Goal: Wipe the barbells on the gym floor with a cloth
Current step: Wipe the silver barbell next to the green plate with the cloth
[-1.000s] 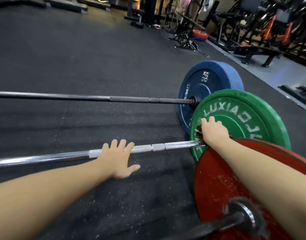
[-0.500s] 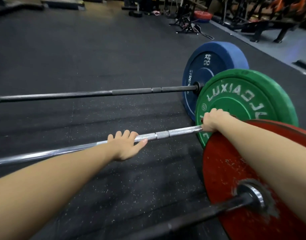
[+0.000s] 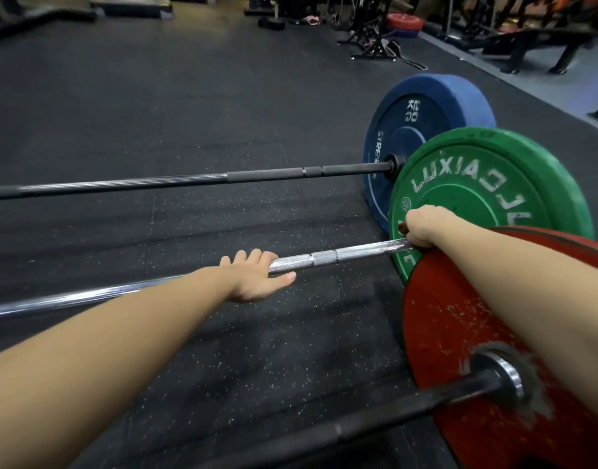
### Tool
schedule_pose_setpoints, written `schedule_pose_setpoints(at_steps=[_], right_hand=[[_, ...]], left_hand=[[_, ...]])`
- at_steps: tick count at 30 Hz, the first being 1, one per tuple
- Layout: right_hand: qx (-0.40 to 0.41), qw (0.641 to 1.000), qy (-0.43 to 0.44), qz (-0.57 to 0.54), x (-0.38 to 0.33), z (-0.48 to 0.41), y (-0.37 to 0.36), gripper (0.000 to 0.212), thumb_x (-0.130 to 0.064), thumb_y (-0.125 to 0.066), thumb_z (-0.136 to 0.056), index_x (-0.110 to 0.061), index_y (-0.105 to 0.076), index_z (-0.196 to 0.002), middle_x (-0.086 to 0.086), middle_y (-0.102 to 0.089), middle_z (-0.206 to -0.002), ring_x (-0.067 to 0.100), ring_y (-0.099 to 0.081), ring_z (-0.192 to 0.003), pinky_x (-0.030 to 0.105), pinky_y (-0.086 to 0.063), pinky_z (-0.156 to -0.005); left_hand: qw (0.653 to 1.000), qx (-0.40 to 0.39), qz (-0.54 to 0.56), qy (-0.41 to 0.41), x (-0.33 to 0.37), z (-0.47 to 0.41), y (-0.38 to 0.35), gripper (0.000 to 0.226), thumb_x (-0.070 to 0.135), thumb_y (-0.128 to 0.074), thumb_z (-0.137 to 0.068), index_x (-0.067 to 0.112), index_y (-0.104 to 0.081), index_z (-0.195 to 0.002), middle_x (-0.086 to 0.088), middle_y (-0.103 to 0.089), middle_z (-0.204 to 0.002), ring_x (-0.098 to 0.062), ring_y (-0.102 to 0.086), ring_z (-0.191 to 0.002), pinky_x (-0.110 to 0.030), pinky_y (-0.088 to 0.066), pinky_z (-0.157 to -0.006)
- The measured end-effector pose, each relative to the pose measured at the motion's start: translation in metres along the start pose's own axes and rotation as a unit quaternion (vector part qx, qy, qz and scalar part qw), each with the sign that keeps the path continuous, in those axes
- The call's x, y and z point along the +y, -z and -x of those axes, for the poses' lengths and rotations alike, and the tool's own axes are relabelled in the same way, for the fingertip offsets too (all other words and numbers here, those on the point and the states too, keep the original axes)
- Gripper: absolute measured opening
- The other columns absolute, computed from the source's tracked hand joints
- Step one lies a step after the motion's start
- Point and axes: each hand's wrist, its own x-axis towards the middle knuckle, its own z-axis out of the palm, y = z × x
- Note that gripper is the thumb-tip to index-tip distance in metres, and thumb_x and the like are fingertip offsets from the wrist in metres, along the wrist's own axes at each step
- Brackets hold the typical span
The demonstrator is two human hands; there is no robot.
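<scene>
Three barbells lie side by side on the black rubber floor. The middle one has a chrome bar (image 3: 341, 255) and a green plate (image 3: 487, 184). My left hand (image 3: 257, 275) grips this chrome bar, fingers curled over it and thumb below. My right hand (image 3: 422, 226) is closed on a brown cloth (image 3: 403, 227), of which only a scrap shows, and presses it where the chrome bar meets the green plate. The far barbell has a dark bar (image 3: 273, 176) and a blue plate (image 3: 422, 130). The near one has a dark bar (image 3: 375, 424) and a scuffed red plate (image 3: 460, 319).
Black speckled rubber flooring (image 3: 155, 96) stretches to the left and beyond the bars. Racks, benches and a red plate (image 3: 404, 22) stand along the back and the right side. A paler floor strip (image 3: 527, 93) runs at the right.
My left hand has gone from resting flat on the chrome bar to curling round it. My right hand has stayed at the green plate's hub. The view has tilted down slightly.
</scene>
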Motion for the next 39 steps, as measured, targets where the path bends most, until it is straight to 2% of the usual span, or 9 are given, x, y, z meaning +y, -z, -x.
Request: schedule_pose_setpoints(at_steps=[3, 8, 12, 17, 24, 26, 28, 33, 39], right_hand=[[0.013, 1.0, 0.023, -0.015, -0.004, 0.005, 0.006, 0.031, -0.025, -0.051, -0.1, -0.005, -0.057, -0.124, 0.015, -0.063, -0.127, 0.035, -0.062, -0.111, 0.034, -0.045, -0.08], [0.035, 0.995, 0.08, -0.046, -0.038, 0.008, 0.005, 0.033, -0.025, -0.05, -0.1, -0.005, -0.057, -0.124, 0.018, -0.062, -0.128, 0.037, -0.061, -0.113, 0.035, -0.044, -0.08], [0.032, 0.99, 0.047, -0.126, -0.035, 0.004, -0.004, 0.036, -0.026, -0.05, -0.1, -0.003, -0.052, -0.127, 0.024, -0.057, -0.129, 0.042, -0.06, -0.111, 0.039, -0.047, -0.083], [0.038, 0.984, 0.002, -0.172, -0.016, 0.002, -0.008, 0.029, -0.027, -0.05, -0.101, -0.004, -0.055, -0.118, 0.021, -0.062, -0.124, 0.04, -0.062, -0.107, 0.036, -0.047, -0.08], [0.049, 0.99, -0.012, -0.131, -0.02, 0.006, -0.005, 0.015, -0.02, -0.055, -0.099, -0.006, -0.061, -0.103, 0.016, -0.067, -0.111, 0.034, -0.061, -0.088, 0.037, -0.051, -0.075], [0.069, 0.988, -0.01, -0.139, -0.027, 0.011, -0.009, 0.014, -0.019, -0.056, -0.096, -0.008, -0.059, -0.089, 0.015, -0.069, -0.102, 0.029, -0.059, -0.073, 0.036, -0.05, -0.07], [0.079, 0.983, -0.004, -0.165, -0.037, 0.016, -0.01, 0.016, -0.02, -0.055, -0.095, -0.009, -0.06, -0.085, 0.014, -0.069, -0.096, 0.027, -0.055, -0.063, 0.034, -0.047, -0.067], [0.125, 0.975, 0.064, -0.17, -0.074, 0.024, -0.014, 0.033, -0.027, -0.048, -0.099, -0.002, -0.052, -0.121, 0.024, -0.058, -0.12, 0.044, -0.062, -0.104, 0.04, -0.043, -0.077], [0.19, 0.964, 0.096, -0.157, -0.07, 0.016, -0.026, 0.032, -0.033, -0.048, -0.099, -0.005, -0.052, -0.114, 0.021, -0.058, -0.113, 0.044, -0.063, -0.098, 0.042, -0.041, -0.073]], left_hand=[[1.0, -0.005, 0.003, 0.001, 0.0, -0.001, 0.001, 0.08, 0.081, -0.017, -0.094, 0.033, -0.018, -0.159, 0.001, -0.028, -0.158, -0.028, -0.03, -0.141, -0.047, -0.024, -0.111], [1.0, 0.002, 0.006, 0.003, 0.001, 0.003, 0.001, 0.081, 0.081, -0.019, -0.094, 0.032, -0.019, -0.159, 0.0, -0.029, -0.158, -0.028, -0.03, -0.142, -0.047, -0.023, -0.112], [1.0, 0.008, 0.007, 0.004, 0.001, 0.002, 0.0, 0.08, 0.081, -0.02, -0.094, 0.033, -0.02, -0.158, 0.001, -0.03, -0.157, -0.028, -0.03, -0.141, -0.046, -0.023, -0.112], [1.0, 0.001, 0.008, 0.002, 0.0, 0.001, 0.002, 0.081, 0.082, -0.022, -0.093, 0.033, -0.02, -0.158, 0.001, -0.031, -0.156, -0.028, -0.03, -0.141, -0.047, -0.023, -0.111], [1.0, -0.001, -0.001, -0.007, -0.002, 0.0, 0.002, 0.083, 0.084, -0.022, -0.092, 0.033, -0.02, -0.158, 0.001, -0.031, -0.156, -0.028, -0.031, -0.139, -0.046, -0.024, -0.11], [1.0, -0.002, 0.008, -0.012, -0.002, 0.002, 0.003, 0.084, 0.085, -0.021, -0.091, 0.034, -0.021, -0.158, 0.0, -0.032, -0.156, -0.028, -0.031, -0.14, -0.047, -0.024, -0.111], [1.0, -0.004, 0.018, -0.013, -0.003, 0.003, 0.005, 0.084, 0.085, -0.018, -0.091, 0.034, -0.022, -0.157, 0.0, -0.033, -0.156, -0.028, -0.031, -0.141, -0.048, -0.024, -0.112], [1.0, 0.004, 0.007, -0.022, -0.001, 0.008, 0.004, 0.085, 0.083, -0.017, -0.093, 0.03, -0.02, -0.16, -0.004, -0.03, -0.159, -0.03, -0.029, -0.144, -0.049, -0.022, -0.114], [1.0, 0.004, 0.015, -0.022, -0.004, 0.004, 0.003, 0.082, 0.081, -0.013, -0.094, 0.033, -0.02, -0.159, -0.002, -0.03, -0.159, -0.029, -0.028, -0.143, -0.049, -0.021, -0.113]])
